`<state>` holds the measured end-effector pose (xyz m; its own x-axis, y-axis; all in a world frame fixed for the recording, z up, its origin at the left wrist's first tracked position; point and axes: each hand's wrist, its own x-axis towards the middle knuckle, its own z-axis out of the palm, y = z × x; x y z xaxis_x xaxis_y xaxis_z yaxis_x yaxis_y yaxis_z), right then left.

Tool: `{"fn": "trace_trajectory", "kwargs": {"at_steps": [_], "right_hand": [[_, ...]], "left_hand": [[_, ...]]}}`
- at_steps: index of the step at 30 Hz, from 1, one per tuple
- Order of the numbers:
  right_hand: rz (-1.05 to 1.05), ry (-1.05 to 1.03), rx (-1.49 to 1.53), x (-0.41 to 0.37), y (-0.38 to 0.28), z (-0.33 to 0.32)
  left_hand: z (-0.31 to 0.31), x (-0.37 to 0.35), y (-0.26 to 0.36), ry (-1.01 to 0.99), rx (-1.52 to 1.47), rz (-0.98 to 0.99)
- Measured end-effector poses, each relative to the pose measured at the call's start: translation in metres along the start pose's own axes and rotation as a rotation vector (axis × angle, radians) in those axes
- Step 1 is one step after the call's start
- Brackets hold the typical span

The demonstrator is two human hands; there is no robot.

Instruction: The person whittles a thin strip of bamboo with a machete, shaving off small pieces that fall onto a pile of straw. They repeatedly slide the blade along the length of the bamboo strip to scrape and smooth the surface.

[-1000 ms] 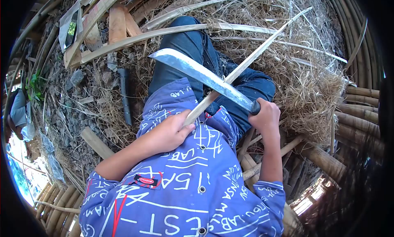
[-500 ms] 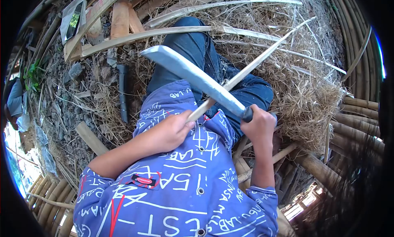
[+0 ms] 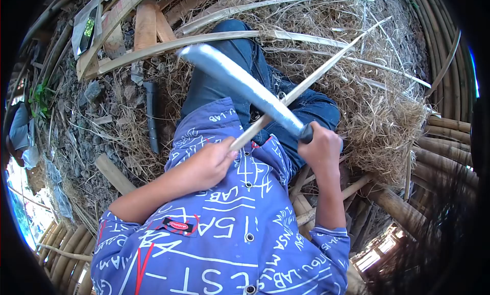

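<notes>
My left hand (image 3: 215,161) is closed around the near end of a pale, thin bamboo strip (image 3: 311,79), which slants up to the right and tapers to a point. My right hand (image 3: 320,146) grips the dark handle of a large machete (image 3: 237,80). Its wide, shiny blade reaches up to the left and crosses the strip just above my lap. The fingers of both hands are wrapped round what they hold.
A dark sheath (image 3: 151,116) lies on the ground to the left. Long split bamboo strips (image 3: 204,38) stretch across the top, over my bent leg. Shavings (image 3: 383,136) are heaped at the right, beside bamboo poles (image 3: 444,142). A mirror-like piece (image 3: 88,32) is at upper left.
The machete blade has tilted slightly, its tip shifting a little up and right, and its handle has moved slightly up. The left hand and strip have shifted slightly.
</notes>
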<state>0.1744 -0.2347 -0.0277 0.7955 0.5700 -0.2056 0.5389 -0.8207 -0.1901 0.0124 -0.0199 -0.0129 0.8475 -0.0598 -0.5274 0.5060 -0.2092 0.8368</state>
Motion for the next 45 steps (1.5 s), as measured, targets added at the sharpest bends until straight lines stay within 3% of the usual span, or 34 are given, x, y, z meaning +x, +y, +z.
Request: {"fn": "trace_trajectory", "kwargs": {"at_steps": [4,5,7,10,13,15,17,19,21,25,27,32,33,36,39,41,45], "right_hand": [[-0.105,-0.058,0.062,0.005,0.019,0.003],[-0.075,0.061,0.005,0.011,0.036,0.009],[0.175,0.049,-0.072,0.025,0.06,0.005],[0.202,0.076,-0.145,0.02,0.047,-0.004],[0.035,0.019,-0.036,0.003,0.025,0.002],[-0.089,-0.038,0.145,-0.003,0.008,0.005],[-0.123,-0.008,0.111,0.003,0.011,0.011],[0.018,-0.002,0.078,0.02,0.034,0.015],[0.299,-0.006,0.067,0.04,0.065,0.012],[0.251,0.109,-0.037,0.041,0.069,0.012],[0.278,0.054,0.031,0.031,0.049,0.007],[0.037,-0.092,-0.01,0.028,0.029,0.001],[0.046,-0.078,-0.007,0.035,0.04,0.004],[0.37,0.085,0.104,0.066,0.094,0.015],[0.326,0.158,0.021,0.07,0.095,0.018],[0.287,0.136,0.07,0.061,0.074,0.016],[0.097,0.038,0.128,0.053,0.056,0.02]], "left_hand": [[0.0,-0.001,0.0,0.005,0.058,-0.02],[0.0,-0.001,0.001,0.001,0.059,-0.024],[-0.002,-0.001,0.005,0.008,0.047,-0.043],[-0.005,0.002,0.006,-0.022,0.015,-0.115],[0.002,0.0,0.003,-0.009,0.071,0.0],[0.003,0.0,0.001,-0.014,0.1,-0.014],[0.002,0.0,0.0,0.005,0.077,-0.065],[0.001,-0.001,0.0,0.0,0.077,-0.078],[0.0,0.0,0.0,0.004,0.072,-0.078],[0.0,0.001,0.0,0.003,0.072,-0.053],[-0.001,0.002,0.001,-0.018,0.044,-0.105],[0.003,0.0,0.003,-0.004,0.078,-0.051],[0.002,0.0,0.002,-0.004,0.061,-0.078],[0.0,0.0,0.002,0.012,0.088,-0.037],[-0.004,0.002,-0.005,0.015,0.133,-0.018],[-0.004,0.003,-0.006,-0.005,0.014,-0.115],[-0.002,0.003,-0.002,-0.004,0.034,-0.1]]}}
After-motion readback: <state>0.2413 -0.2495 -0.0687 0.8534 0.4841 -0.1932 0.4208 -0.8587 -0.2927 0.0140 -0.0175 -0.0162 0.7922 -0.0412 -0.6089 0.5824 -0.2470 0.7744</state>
